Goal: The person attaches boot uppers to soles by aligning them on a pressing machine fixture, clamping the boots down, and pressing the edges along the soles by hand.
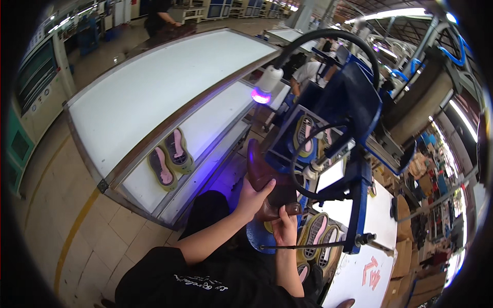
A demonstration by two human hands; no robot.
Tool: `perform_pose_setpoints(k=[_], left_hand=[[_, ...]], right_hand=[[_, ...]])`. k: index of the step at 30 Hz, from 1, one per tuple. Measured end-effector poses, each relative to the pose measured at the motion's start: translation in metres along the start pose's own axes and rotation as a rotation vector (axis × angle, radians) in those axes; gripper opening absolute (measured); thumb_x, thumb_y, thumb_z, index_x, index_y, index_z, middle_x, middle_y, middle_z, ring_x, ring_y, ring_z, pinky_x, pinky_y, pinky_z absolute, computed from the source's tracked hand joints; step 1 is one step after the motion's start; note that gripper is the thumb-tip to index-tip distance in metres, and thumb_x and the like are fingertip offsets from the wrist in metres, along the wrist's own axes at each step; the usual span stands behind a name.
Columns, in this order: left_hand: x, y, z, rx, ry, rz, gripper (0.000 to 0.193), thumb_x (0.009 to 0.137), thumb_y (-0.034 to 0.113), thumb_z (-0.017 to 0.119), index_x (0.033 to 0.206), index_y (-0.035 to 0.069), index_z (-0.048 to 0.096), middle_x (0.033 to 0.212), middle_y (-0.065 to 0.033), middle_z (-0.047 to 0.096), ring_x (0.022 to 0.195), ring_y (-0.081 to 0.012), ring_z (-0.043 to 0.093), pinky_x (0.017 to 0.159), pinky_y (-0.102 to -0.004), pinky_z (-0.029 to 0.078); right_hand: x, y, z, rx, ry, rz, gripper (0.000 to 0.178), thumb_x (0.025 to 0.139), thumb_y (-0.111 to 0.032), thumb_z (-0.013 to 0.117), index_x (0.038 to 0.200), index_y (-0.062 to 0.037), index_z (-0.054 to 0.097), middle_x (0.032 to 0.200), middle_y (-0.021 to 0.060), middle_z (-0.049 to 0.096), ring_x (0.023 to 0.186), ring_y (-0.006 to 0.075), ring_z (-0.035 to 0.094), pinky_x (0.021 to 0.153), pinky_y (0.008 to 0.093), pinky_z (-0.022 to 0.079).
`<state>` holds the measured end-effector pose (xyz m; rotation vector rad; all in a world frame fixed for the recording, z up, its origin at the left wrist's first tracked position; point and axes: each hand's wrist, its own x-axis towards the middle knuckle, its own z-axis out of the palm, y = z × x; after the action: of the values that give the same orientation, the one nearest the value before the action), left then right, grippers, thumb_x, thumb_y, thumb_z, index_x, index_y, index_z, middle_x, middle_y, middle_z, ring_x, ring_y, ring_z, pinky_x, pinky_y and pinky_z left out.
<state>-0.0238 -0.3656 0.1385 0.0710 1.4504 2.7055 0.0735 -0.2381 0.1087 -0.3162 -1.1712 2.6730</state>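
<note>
A dark brown leather boot [259, 169] is held in front of me with its rounded toe pointing up and away. My left hand [252, 197] grips it from the left, thumb laid across the side. My right hand [285, 227] is closed around the boot's lower end, near a dark knob-like end [292, 208]. Beyond the toe hangs a white lamp [269, 79] with a glowing violet face, and its light tints the boot. Just right of the boot stands a blue machine [349, 97], its lower parts close to both hands.
Two green-rimmed shoe soles [178, 151] with pink and grey insides lie on the lower shelf of a white-topped bench [169, 66] at left. More soles [314, 233] lie right of my hands. A white table [359, 272] bears pink strips. People work farther back.
</note>
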Motion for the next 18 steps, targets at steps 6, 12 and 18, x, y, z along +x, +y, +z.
perform_pose_setpoints(k=[6, 12, 18], left_hand=[[0.004, 0.006, -0.056, -0.049, -0.135, -0.051, 0.059, 0.092, 0.02, 0.081, 0.14, 0.005, 0.051, 0.127, -0.0061, 0.063, 0.119, -0.0173, 0.06, 0.104, -0.0336, 0.047], [0.022, 0.015, -0.089, -0.751, -0.641, -0.309, 0.074, 0.103, 0.036, 0.061, 0.163, 0.01, 0.026, 0.166, -0.013, 0.032, 0.148, -0.0379, 0.038, 0.119, -0.0625, 0.032], [0.06, 0.006, -0.054, -1.916, -0.724, -0.399, 0.076, 0.105, 0.048, 0.05, 0.166, 0.016, 0.018, 0.175, -0.0072, 0.0, 0.16, -0.0353, 0.0, 0.123, -0.0707, 0.003]], right_hand=[[0.001, -0.009, -0.035, -0.405, -0.447, 0.029, 0.081, 0.098, -0.044, 0.07, 0.154, 0.0034, 0.037, 0.144, 0.0111, 0.057, 0.128, 0.0212, 0.058, 0.105, 0.0358, 0.046], [-0.033, -0.037, -0.035, -0.407, -0.297, -0.108, 0.099, 0.095, -0.058, 0.065, 0.156, 0.0099, 0.029, 0.154, 0.0289, 0.045, 0.144, 0.0367, 0.047, 0.119, 0.0474, 0.038], [-0.066, -0.043, -0.087, -0.418, 0.0, -0.139, 0.072, 0.103, -0.042, 0.061, 0.151, 0.0075, 0.041, 0.144, 0.0245, 0.058, 0.133, 0.032, 0.058, 0.113, 0.0437, 0.046]])
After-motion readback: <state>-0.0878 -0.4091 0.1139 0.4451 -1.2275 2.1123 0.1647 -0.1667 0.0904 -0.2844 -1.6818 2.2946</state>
